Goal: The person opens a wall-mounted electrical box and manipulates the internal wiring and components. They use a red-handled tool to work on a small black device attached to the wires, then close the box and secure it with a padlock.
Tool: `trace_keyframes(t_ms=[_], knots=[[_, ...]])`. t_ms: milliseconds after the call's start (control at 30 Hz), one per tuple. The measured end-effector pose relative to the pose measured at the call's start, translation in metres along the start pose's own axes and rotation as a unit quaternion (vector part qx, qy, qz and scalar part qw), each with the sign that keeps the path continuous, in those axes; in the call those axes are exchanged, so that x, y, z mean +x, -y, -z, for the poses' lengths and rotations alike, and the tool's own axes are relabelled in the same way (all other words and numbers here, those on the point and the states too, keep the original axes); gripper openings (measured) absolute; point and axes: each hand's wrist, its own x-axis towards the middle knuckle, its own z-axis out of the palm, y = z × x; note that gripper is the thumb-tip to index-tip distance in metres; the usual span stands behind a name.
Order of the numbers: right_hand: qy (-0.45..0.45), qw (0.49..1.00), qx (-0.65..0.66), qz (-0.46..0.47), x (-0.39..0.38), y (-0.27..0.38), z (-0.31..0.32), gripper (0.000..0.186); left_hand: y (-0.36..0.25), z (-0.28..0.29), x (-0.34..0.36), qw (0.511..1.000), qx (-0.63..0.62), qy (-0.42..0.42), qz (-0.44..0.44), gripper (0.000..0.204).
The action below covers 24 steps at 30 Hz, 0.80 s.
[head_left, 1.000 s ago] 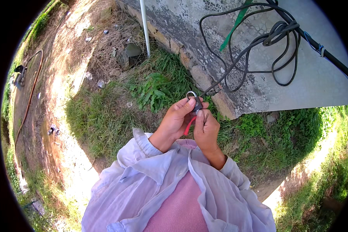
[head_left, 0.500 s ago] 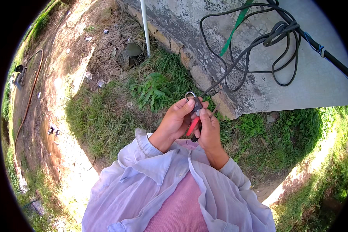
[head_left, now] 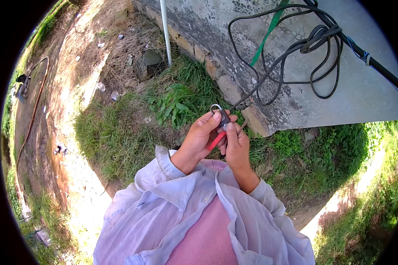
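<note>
Both hands meet around a dark padlock (head_left: 223, 116) with a silver shackle at its top. My left hand (head_left: 202, 134) grips the lock, thumb pressed on its body. My right hand (head_left: 236, 152) is closed just below it, thumb against a small silvery piece at the lock's bottom, perhaps a key. A red strip (head_left: 215, 141) hangs between the hands. A thin brownish rod sticks out rightward past my right fingers; what it belongs to is hidden. The black cable passes just behind the lock, and whether it touches it I cannot tell.
A concrete slab (head_left: 323, 106) at upper right bears loops of black cable (head_left: 311, 44), a thicker black line (head_left: 380, 70) and a green strap (head_left: 267, 31). A white pipe (head_left: 166, 33) stands at the slab's edge near a rock (head_left: 148, 64). A brown hose (head_left: 31, 123) lies on the dirt at left.
My right hand has shifted slightly up. The red strip now slants down-left. A black piece seen below it half a second ago is mostly hidden, and the thin rod has appeared since the first frame.
</note>
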Motion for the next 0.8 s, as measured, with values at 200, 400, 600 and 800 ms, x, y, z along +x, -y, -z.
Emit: trace_keyframes(t_ms=[200,400,600,800], knots=[[0.036,0.991,0.111,-0.071,0.002,-0.004,0.009,0.027,-0.003,0.0,-0.002,0.999,-0.015,0.024,0.019,0.03],[-0.015,0.984,-0.14,0.106,0.004,-0.009,0.006,0.03,0.001,-0.003,0.002,1.0,0.022,-0.004,-0.002,0.031],[-0.031,0.965,-0.187,0.182,0.007,-0.011,0.009,0.03,0.002,-0.006,0.003,1.0,0.012,-0.004,0.005,0.033],[-0.01,0.995,-0.069,0.07,0.003,-0.001,0.006,0.032,0.002,-0.007,0.004,1.0,0.007,0.007,0.007,0.033]])
